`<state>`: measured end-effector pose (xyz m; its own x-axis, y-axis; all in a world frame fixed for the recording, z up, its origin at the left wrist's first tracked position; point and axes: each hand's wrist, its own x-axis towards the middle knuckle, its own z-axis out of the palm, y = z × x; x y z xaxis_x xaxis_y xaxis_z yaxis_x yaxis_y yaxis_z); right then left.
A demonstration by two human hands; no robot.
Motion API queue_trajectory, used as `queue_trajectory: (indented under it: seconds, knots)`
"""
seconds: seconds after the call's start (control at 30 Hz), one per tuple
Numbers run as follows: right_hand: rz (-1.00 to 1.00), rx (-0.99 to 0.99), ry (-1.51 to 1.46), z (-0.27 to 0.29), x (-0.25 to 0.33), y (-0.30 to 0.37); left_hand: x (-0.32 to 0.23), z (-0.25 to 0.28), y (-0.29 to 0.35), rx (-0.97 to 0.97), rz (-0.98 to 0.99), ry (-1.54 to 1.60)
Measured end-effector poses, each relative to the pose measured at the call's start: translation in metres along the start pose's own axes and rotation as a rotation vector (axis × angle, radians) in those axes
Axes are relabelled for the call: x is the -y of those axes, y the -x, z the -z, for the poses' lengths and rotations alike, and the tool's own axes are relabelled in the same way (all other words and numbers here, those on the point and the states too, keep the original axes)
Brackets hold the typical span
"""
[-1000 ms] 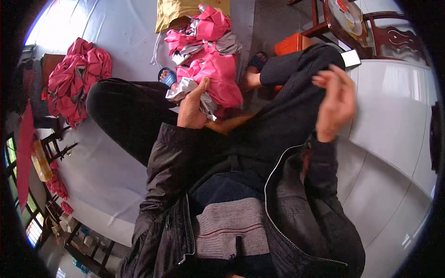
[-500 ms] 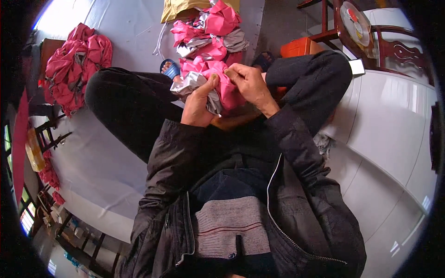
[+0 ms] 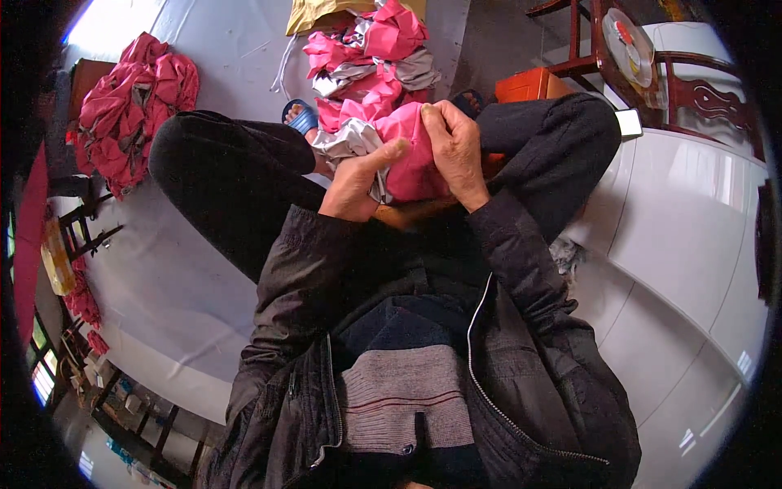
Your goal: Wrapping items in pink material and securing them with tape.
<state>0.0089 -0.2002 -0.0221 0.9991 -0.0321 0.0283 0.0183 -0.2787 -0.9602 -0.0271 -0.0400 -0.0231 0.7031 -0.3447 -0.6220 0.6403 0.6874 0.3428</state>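
Observation:
A long piece of pink and silver fabric (image 3: 411, 167) lies across my lap, with its near end between my hands. My left hand (image 3: 356, 183) grips the fabric's silver edge at the left, thumb on top. With finger and thumb pressed together, my right hand (image 3: 456, 155) pinches the pink side at the right. The cloth between them is drawn fairly smooth. Beyond my hands it runs away in a crumpled heap (image 3: 395, 37), pink and silver mixed. My fingers under the cloth are hidden.
A second pink and grey fabric heap (image 3: 137, 114) sits at the left. A yellow sheet (image 3: 322, 12) lies at the far end. On the right are an orange box (image 3: 531, 84), a wooden chair (image 3: 709, 98), a round plastic reel (image 3: 629, 47) and a glossy white panel (image 3: 684, 236).
My right hand has shifted up and slightly right along the pink cloth, drawing it smoother. The left hand's thumb has swung to the right, and that hand stays at the silver edge.

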Motion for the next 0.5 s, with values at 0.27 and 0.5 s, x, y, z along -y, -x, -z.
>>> queue_trajectory:
  seconds: [0.27, 0.5]
  knots:
    - [-0.006, -0.043, -0.041, 0.0005, -0.0007, 0.0025, -0.0009, -0.0035, 0.0001, -0.003, -0.033, -0.01]
    - [-0.016, -0.126, -0.004, -0.0018, 0.0039, 0.006, -0.0007, -0.0034, 0.0006, -0.019, -0.034, 0.033]
